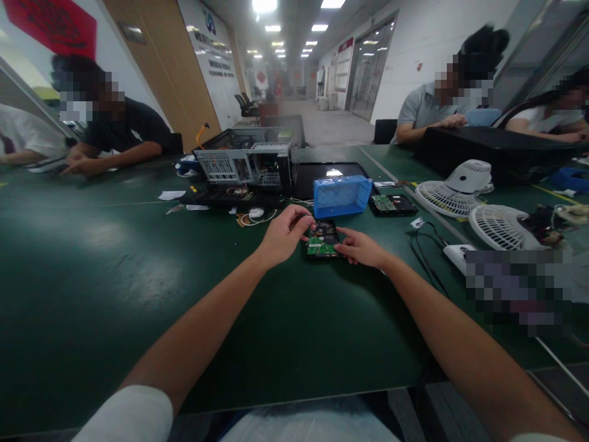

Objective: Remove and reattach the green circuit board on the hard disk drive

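A hard drive (322,247) lies on the green table with its green circuit board and black casing facing up. My left hand (286,233) is at the drive's left side, thumb and fingers pinched together above its upper left part. Whatever is in that pinch is too small to make out. At the drive's right edge, my right hand (361,247) holds it, the thumb near the lower corner and the index finger reaching along the far side. Just behind both stands a blue plastic bin (343,195) tipped on its side. A second hard drive (393,204) lies to the right.
An opened computer case (243,169) stands at the back left, with cables and scraps before it. White fan parts (453,187), a power strip (458,255) and a black box (497,150) are on the right. Other people sit at both sides of the table (138,294).
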Available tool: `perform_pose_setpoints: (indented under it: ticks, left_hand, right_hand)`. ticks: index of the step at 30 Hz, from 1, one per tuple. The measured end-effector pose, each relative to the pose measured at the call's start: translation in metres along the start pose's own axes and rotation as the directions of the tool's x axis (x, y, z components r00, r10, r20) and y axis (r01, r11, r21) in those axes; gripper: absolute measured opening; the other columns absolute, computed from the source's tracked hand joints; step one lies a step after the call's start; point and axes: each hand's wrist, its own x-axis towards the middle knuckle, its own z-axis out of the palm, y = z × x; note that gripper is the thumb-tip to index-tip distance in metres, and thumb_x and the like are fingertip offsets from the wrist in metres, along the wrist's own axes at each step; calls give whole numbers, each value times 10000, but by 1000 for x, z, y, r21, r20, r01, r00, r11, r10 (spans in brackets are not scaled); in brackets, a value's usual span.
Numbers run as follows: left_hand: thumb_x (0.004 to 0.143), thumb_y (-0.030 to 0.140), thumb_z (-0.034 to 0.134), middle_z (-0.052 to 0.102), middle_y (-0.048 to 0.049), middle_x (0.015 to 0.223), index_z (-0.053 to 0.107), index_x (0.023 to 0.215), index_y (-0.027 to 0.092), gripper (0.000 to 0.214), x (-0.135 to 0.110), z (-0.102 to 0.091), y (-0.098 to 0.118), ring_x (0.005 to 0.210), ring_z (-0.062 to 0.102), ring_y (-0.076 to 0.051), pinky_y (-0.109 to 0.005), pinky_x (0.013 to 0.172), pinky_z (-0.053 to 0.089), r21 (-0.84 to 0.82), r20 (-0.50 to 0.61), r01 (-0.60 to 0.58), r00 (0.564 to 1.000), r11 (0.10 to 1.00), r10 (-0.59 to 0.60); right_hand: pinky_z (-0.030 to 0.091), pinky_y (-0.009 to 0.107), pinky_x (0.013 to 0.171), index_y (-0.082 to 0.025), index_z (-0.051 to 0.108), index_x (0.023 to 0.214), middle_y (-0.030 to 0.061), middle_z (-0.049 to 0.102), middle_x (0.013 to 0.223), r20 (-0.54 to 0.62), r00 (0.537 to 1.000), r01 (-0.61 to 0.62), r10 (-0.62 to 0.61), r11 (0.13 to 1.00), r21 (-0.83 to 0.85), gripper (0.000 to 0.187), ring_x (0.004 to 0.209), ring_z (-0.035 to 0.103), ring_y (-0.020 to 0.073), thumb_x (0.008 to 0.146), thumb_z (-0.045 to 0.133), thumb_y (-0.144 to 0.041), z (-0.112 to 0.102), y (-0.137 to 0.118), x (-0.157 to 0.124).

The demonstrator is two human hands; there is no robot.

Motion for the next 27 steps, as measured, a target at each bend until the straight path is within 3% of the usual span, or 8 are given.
perform_pose_setpoints:
  ticks: [7,11,14,16,19,22,25,27]
  left_hand:
    - [916,393,682,680,-81,1082,584,1103,192,292,-3,1,-1,953,684,-198,-287,711,557,78,-37,-35,999,996,38]
    - [922,387,680,678,-70,1048,597,1100,196,274,-2,-2,7,958,687,-187,-320,857,538,154,-120,-127,982,980,146]
    - [938,365,645,661,-53,1038,566,1173,212,291,4,-23,19,905,696,-166,-317,879,535,224,-227,-180,946,958,231]
    - [955,339,593,648,-44,1015,534,1230,220,305,8,-47,26,862,693,-157,-301,827,541,307,-258,-143,939,941,226]
    - [959,302,527,664,-46,971,546,1244,207,301,10,-90,32,832,675,-173,-309,796,531,527,-156,10,984,850,85]
    - [916,279,534,689,-57,1062,643,1115,207,238,7,-126,27,967,656,-217,-335,896,494,772,108,6,984,635,-141]
    - [867,288,559,704,-78,1098,684,1079,189,265,4,-151,9,1012,648,-255,-344,914,468,899,49,99,945,426,-322]
    - [833,379,624,718,-97,1053,712,1023,183,287,3,-164,-7,951,657,-271,-338,830,471,932,-34,197,884,305,-467]
  right_hand:
    - [454,195,446,-155,283,1615,-33,635,702,-11,1000,4,-4,1000,-7,775,507,570,106,961,673,-301,0,2,1]
    - [467,196,462,-157,282,1619,-22,652,714,-11,1000,1,-1,1000,-9,776,520,582,109,962,671,-297,0,0,-1]
    - [467,194,462,-164,281,1621,-16,659,723,-12,1000,-4,4,1000,-21,783,525,584,109,960,674,-311,0,1,0]
    - [461,195,452,-167,284,1621,-14,660,729,-11,1000,-2,2,1000,-29,784,527,585,111,958,675,-319,-1,2,1]
    - [459,195,449,-179,285,1620,-18,659,728,-20,1000,-1,0,1000,-30,782,525,583,112,957,675,-318,0,4,2]
    - [471,201,461,-176,287,1620,-16,667,733,-16,1000,2,-3,1000,-24,784,528,585,113,956,676,-320,-1,5,2]
    - [466,208,451,-168,287,1619,-15,669,734,-16,1000,0,0,1000,-25,788,528,585,118,952,676,-322,-1,5,2]
    - [465,209,449,-165,294,1616,-22,658,723,-15,1000,0,0,1000,-27,784,524,581,117,949,677,-322,-2,5,2]
